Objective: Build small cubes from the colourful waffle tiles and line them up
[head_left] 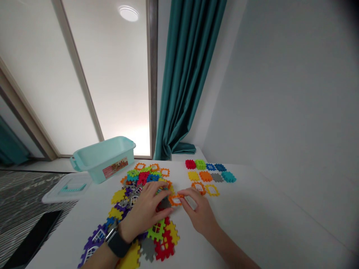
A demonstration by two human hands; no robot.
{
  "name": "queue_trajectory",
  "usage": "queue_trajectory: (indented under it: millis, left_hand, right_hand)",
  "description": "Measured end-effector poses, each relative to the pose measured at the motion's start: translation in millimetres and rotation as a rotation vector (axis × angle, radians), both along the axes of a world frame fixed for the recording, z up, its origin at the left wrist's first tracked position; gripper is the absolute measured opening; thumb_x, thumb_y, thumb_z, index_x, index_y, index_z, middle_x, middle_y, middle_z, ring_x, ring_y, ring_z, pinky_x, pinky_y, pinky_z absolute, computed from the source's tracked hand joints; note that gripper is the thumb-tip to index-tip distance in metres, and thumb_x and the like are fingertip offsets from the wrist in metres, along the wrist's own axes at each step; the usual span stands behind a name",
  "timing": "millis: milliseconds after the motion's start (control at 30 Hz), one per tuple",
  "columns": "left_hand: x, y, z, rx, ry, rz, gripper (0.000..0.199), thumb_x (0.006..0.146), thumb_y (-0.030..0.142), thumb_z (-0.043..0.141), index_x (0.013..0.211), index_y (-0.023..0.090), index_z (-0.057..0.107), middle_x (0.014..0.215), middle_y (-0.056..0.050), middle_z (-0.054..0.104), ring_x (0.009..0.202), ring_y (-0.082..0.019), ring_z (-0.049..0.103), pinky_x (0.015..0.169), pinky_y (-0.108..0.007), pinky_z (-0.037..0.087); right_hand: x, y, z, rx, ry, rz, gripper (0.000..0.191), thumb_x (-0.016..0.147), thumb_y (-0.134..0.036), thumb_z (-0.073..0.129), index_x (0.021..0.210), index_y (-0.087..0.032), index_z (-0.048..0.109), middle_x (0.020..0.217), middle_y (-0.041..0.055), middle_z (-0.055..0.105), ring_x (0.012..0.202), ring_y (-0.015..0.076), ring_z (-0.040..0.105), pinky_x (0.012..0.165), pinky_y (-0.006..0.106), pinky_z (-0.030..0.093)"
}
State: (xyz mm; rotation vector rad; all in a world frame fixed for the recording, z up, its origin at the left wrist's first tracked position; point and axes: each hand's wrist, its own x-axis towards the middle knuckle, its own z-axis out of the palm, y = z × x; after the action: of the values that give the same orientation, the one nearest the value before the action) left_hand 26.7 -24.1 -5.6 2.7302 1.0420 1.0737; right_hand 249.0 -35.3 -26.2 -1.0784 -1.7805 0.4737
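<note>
Teal curtain [179, 82] beside a seemingly frosted window [112, 82].

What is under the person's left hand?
Interlocking plastic tiles lie beneath the left hand, a dark grey one showing near its fingers; those directly under the palm are covered.

Far beyond the fingers [185, 193] we saw a mint plastic storage bin [105, 160], and left of them a clear plastic lid [67, 190]; straight ahead hung a teal curtain [182, 86].
</note>
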Motion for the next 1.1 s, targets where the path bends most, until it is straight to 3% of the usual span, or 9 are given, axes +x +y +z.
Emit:
queue_trajectory:
  millis: [167, 300, 500, 633, 800, 1100]
  left_hand:
    - [0.5, 0.4, 2.0, -0.140, -0.059, -0.011, 0.022, 0.095, 0.032, 0.063, 0.115, 0.024, 0.068, 0.126, -0.011, 0.062, 0.118, -0.029, 0.059, 0.102, -0.047, 0.050]
    - [0.2, 1.3, 2.9, -0.197, -0.059, -0.061, 0.021, 0.094, 0.032, 0.063, 0.113, 0.024, 0.069, 0.125, -0.010, 0.062, 0.117, -0.028, 0.060, 0.102, -0.046, 0.051]
    - [-2.3, 0.8, 2.6, -0.260, -0.133, -0.106, 0.026, 0.090, 0.030, 0.069, 0.115, 0.024, 0.063, 0.129, -0.010, 0.060, 0.122, -0.027, 0.059, 0.104, -0.046, 0.051]
    - [-4.5, 5.9, -4.3, -0.179, -0.111, -0.023, 0.039, 0.085, 0.032, 0.077, 0.119, 0.024, 0.059, 0.129, -0.011, 0.058, 0.120, -0.029, 0.059, 0.102, -0.047, 0.052]
    - [-5.7, 9.7, -10.7, -0.005, -0.027, 0.070, 0.044, 0.085, 0.039, 0.077, 0.123, 0.024, 0.059, 0.127, -0.013, 0.060, 0.116, -0.032, 0.059, 0.098, -0.051, 0.052]
    - [-6.4, 10.9, -13.1, 0.036, -0.011, 0.067, 0.045, 0.087, 0.041, 0.076, 0.124, 0.023, 0.059, 0.128, -0.014, 0.060, 0.117, -0.033, 0.059, 0.099, -0.052, 0.052]
  right_hand:
    - [0.0, -4.2, 2.7, 0.262, -0.161, 0.077, 0.018, 0.099, -0.020, 0.054, 0.101, -0.028, 0.070, 0.095, 0.0043, 0.075, 0.095, 0.0228, 0.068, 0.098, 0.046, 0.050]
    - [2.9, -6.3, 1.0, 0.340, -0.225, 0.097, 0.025, 0.098, -0.014, 0.054, 0.110, -0.030, 0.068, 0.101, 0.0023, 0.077, 0.103, 0.0223, 0.069, 0.110, 0.051, 0.043]
    - [5.6, -6.3, -1.1, 0.411, -0.292, 0.153, 0.030, 0.097, -0.007, 0.053, 0.113, -0.030, 0.064, 0.114, 0.0015, 0.076, 0.118, 0.0208, 0.066, 0.113, 0.052, 0.042]
    - [2.7, -3.8, -2.1, 0.380, -0.344, 0.106, 0.028, 0.093, -0.006, 0.053, 0.108, -0.027, 0.063, 0.129, 0.0068, 0.068, 0.125, 0.0237, 0.060, 0.111, 0.054, 0.045]
    - [1.5, -1.7, -3.2, 0.352, -0.390, 0.022, 0.028, 0.089, -0.009, 0.057, 0.110, -0.026, 0.063, 0.132, 0.0108, 0.063, 0.126, 0.0281, 0.059, 0.107, 0.057, 0.049]
    - [1.9, -1.7, -5.0, 0.341, -0.424, 0.017, 0.029, 0.091, -0.013, 0.059, 0.117, -0.027, 0.060, 0.133, 0.0111, 0.062, 0.125, 0.0298, 0.058, 0.107, 0.058, 0.049]
